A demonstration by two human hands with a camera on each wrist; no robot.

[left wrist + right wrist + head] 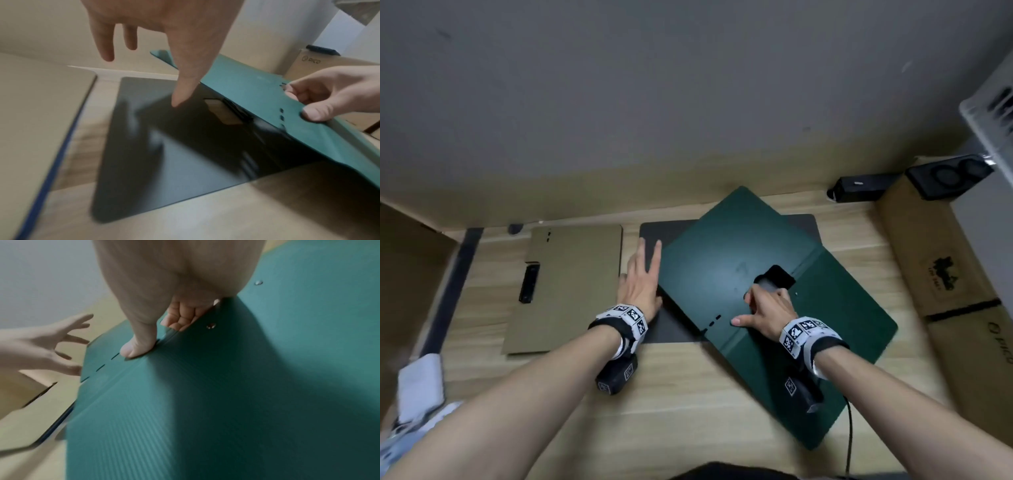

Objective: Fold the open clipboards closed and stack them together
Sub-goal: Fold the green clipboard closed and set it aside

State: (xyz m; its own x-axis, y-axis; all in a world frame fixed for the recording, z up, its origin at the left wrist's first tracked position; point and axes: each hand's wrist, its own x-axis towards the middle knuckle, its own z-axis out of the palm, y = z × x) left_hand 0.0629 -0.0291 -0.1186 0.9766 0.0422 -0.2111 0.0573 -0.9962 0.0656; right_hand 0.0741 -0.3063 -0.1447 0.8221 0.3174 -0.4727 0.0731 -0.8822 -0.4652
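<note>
Head view: right hand point(767, 310) gripping green clipboard point(722, 274).

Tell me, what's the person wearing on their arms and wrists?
Both arms are bare, with no sleeves. The left wrist band and right wrist band are white with black square-pattern markers and a black strap. A black camera block with similar markers hangs under each wrist.
</note>
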